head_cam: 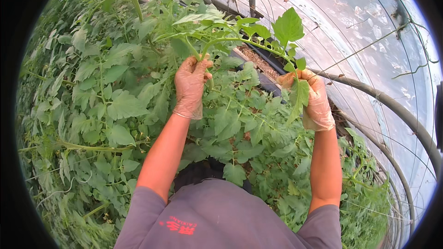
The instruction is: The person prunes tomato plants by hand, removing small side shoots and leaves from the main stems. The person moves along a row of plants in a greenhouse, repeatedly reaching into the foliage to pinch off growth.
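Note:
Both hands wear thin translucent gloves. My left hand (193, 79) closes its fingers and thumb around a green tomato stem (195, 52) where it forks. From that fork a leafy side shoot (238, 38) arches over to the right. My right hand (309, 90) pinches the shoot's far part, and a drooping leaflet (299, 97) hangs in front of the fingers. A broad leaflet (288, 26) stands up above my right hand. The two hands are apart at about the same height, with tomato foliage below and between them.
Dense tomato plants (121, 105) fill the left side and surround my body. Clear plastic greenhouse sheeting (360, 41) curves along the right, with a thick dark hoop pipe (384, 97) and thin strings. A dark pipe (266, 57) runs beside brown litter on the ground.

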A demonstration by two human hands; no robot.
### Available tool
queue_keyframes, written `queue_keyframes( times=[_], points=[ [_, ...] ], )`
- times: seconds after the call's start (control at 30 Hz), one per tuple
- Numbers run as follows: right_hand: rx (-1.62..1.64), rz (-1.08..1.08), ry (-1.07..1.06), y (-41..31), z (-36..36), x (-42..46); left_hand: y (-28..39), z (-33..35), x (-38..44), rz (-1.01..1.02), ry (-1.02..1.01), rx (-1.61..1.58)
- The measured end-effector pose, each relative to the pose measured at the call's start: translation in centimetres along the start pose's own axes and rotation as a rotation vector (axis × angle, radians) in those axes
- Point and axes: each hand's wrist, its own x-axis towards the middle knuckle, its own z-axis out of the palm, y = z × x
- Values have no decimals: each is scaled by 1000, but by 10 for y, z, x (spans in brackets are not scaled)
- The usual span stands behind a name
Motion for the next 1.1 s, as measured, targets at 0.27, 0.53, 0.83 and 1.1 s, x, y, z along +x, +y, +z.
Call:
queue_keyframes(
  times=[0.27, 0.53, 0.83, 1.1],
  points=[
    [-850, -236, 78, -37, 55, -35, -9, 55, -44, 48, -549, 629],
    [-323, -167, 625, -59, -17, -85, -53, 86, -94, 264, -926, 986],
    [23, 487, 477, 26, -47, -96, -51, 80, -108, 434, -1017, 955],
    [377, -153, 520, 25, 57, -123, -65, 62, -97, 498, -978, 513]
  ],
)
